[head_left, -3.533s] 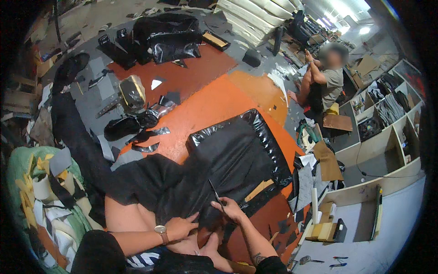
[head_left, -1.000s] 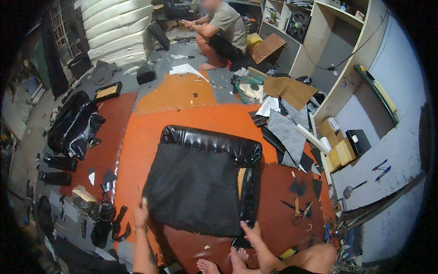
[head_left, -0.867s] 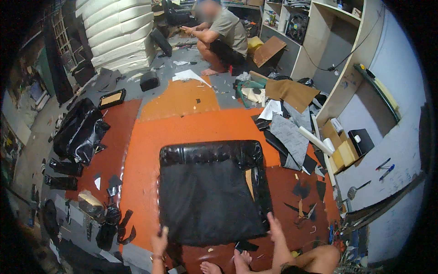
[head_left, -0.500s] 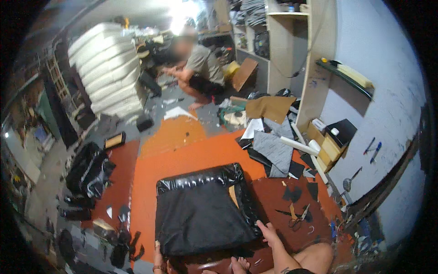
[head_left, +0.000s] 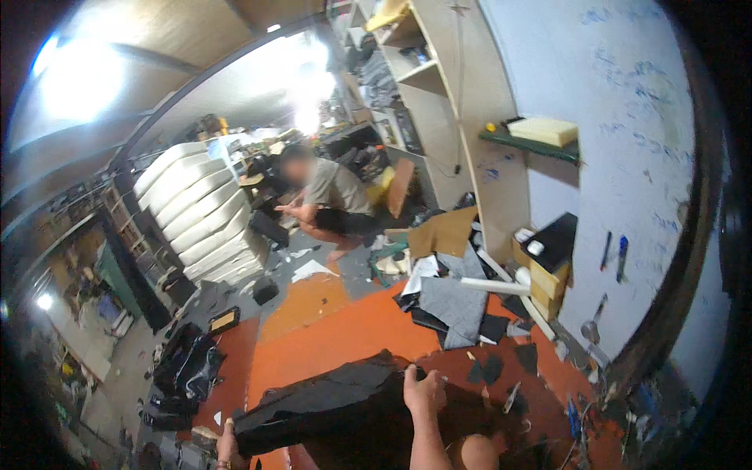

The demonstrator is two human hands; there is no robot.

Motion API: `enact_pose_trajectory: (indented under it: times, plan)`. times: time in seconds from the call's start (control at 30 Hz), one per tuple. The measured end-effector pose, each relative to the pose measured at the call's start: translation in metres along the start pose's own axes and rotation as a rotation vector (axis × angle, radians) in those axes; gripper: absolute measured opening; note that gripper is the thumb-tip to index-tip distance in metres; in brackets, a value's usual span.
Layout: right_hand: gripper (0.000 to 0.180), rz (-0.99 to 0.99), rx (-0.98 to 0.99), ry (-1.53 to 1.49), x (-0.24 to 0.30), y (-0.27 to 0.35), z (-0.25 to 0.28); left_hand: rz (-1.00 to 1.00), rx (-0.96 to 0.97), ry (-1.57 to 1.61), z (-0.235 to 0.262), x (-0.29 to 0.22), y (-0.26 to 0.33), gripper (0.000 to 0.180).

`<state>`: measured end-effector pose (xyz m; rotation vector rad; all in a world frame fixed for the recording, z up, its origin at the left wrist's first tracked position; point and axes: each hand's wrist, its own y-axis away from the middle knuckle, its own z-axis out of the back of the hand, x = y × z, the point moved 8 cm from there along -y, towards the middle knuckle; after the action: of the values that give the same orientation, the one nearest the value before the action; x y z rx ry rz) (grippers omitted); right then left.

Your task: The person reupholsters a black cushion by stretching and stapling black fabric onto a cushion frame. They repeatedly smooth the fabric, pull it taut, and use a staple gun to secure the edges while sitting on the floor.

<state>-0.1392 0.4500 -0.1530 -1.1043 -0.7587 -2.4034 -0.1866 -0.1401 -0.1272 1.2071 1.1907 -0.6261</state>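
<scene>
A square black upholstered panel [head_left: 329, 403] is tipped up off the floor in front of me, its dark fabric face turned toward the far side. My left hand [head_left: 228, 445] grips its left corner, the thumb up along the edge. At the upper right edge my right hand [head_left: 424, 389] is closed on the panel, with its fingers partly hidden behind it. The panel's lower part falls in shadow and merges with the dark floor near my knee. A pair of scissors [head_left: 512, 397] lies on the floor right of my right hand.
Black and grey fabric scraps [head_left: 454, 301] heap on the right beside a cardboard box [head_left: 548, 290]. Black wrapped bundles [head_left: 188, 372] lie on the left. White foam blocks [head_left: 200, 211] stand stacked at the back, where another person [head_left: 333, 192] squats. Open shelves [head_left: 439, 102] line the right wall.
The panel has gone from lying flat on the floor to tilted up in both hands. My right hand has moved up and left with its edge. The view has tilted upward.
</scene>
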Motion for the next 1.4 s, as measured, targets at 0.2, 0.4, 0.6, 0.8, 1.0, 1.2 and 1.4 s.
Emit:
enact_pose_trajectory:
  times: [0.2, 0.4, 0.6, 0.8, 1.0, 1.2, 1.4]
  plan:
    - [0.06, 0.179, -0.076, -0.166, -0.008, -0.026, -0.006, -0.003, -0.289, -0.295, -0.013, -0.016, 0.043, 0.07]
    - [0.054, 0.044, -0.259, -0.364, -0.047, -0.025, 0.002, -0.125, -0.347, -0.339, -0.049, -0.026, 0.088, 0.064]
    - [0.057, -0.141, -0.36, -0.388, -0.059, -0.022, -0.015, -0.111, -0.432, -0.538, -0.042, -0.04, 0.08, 0.084]
    - [0.056, -0.239, -0.415, -0.465, -0.075, -0.014, -0.037, -0.255, -0.407, -0.514, -0.049, -0.06, 0.061, 0.085]
    - [0.071, -0.016, -0.204, -0.253, -0.066, 0.024, -0.005, -0.272, -0.565, -0.631, -0.026, -0.021, 0.084, 0.08]
    - [0.067, 0.325, -0.029, -0.261, -0.068, 0.041, -0.004, -0.352, -0.497, -0.429, -0.007, 0.051, 0.112, 0.087]
    - [0.062, 0.551, 0.176, -0.239, -0.051, 0.059, -0.011, -0.315, -0.442, -0.439, 0.052, 0.113, 0.086, 0.097]
